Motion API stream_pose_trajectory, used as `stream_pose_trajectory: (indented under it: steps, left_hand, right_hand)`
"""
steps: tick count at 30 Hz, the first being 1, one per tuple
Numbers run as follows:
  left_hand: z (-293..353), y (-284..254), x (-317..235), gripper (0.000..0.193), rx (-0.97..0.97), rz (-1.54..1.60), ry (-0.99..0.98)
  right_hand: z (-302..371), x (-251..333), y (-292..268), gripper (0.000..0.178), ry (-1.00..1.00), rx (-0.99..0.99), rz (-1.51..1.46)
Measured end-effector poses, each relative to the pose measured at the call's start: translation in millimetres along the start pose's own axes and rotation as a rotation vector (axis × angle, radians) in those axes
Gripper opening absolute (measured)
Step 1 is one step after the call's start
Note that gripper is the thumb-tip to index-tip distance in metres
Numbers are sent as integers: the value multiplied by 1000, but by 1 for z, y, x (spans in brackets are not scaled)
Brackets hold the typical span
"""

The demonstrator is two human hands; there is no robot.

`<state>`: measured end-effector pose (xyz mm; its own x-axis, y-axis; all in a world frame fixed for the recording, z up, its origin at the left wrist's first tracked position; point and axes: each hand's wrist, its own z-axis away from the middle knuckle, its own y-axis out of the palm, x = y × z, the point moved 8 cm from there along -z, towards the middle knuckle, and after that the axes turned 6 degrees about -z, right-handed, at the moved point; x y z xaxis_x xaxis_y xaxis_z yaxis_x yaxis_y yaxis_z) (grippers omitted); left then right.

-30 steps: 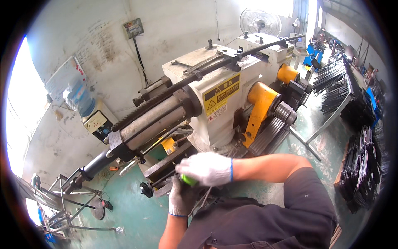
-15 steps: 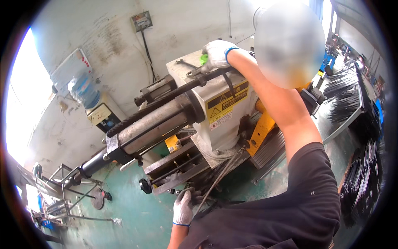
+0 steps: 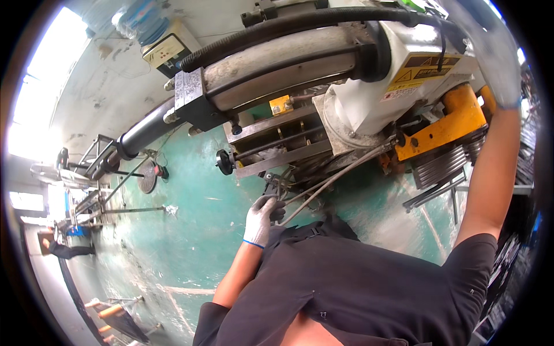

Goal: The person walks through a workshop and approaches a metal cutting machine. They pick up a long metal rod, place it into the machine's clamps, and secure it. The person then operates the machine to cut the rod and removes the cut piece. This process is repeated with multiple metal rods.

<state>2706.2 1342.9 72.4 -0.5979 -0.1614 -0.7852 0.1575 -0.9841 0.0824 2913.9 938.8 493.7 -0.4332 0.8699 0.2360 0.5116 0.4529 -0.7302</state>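
Note:
My left hand [image 3: 259, 222], in a white glove with dark fingers, is low in front of my shirt beside two grey hoses [image 3: 340, 176]. Its fingers are curled closed; what they hold, if anything, is hidden. My right hand [image 3: 493, 55], also gloved, is at the upper right by the end of the white machine housing [image 3: 369, 98]. Motion smears its fingers, so I cannot tell whether it holds anything. From the housing a thick cylinder [image 3: 283, 57] runs left, with a black ribbed hose [image 3: 277, 32] above it.
A yellow bracket [image 3: 441, 135] sits beneath my right forearm. Below the cylinder is a metal slide frame [image 3: 283, 158] with a black knob [image 3: 224, 162]. A water dispenser [image 3: 167, 49] stands at the wall. Metal frames [image 3: 109, 190] stand left on the green floor [image 3: 190, 242]; a person [image 3: 66, 249] is far left.
The view has tilted down, bringing more of the floor into sight. My right hand has left the machine's top near the wrench and moved right. My left hand stays low by the hoses.

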Motion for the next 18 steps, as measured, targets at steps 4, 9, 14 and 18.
stream_pose_trajectory:
  steps: [4,9,14,18]
  left_hand:
    - [-40,-27,-12,33,91,-309,159]
    - [-76,-75,-18,32,226,-880,316]
    - [-94,-106,-43,33,344,-1267,486]
    - [-126,-127,-59,33,206,-1301,538]
  right_hand:
    - [103,31,-4,34,227,-208,-320]
    - [248,101,101,29,735,-170,-575]
    - [357,179,188,26,1155,154,-651]
    - [406,217,253,23,1124,205,-617]
